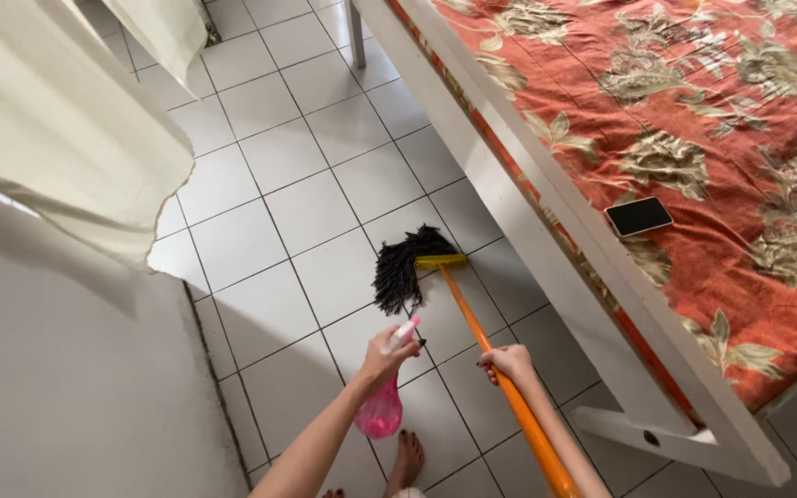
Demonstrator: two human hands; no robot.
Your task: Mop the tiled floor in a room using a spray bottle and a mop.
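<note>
I'm seeing the left hand (pixel 386 355) gripping a pink bottle (pixel 382 406) just left of the mop (pixel 472 323) (black-headed), the right hand (pixel 507 361) clamping its handle

Counted one mop (pixel 417 269), orange handle, black strands. One pink spray bottle (pixel 382 406). One dark phone (pixel 638 216) on one floral bedspread (pixel 694 111). One white bed frame (pixel 546 203). Two hands: left hand (pixel 386 354), right hand (pixel 507 361). One bare foot (pixel 406 459). Two pale curtains (pixel 57 129).
</note>
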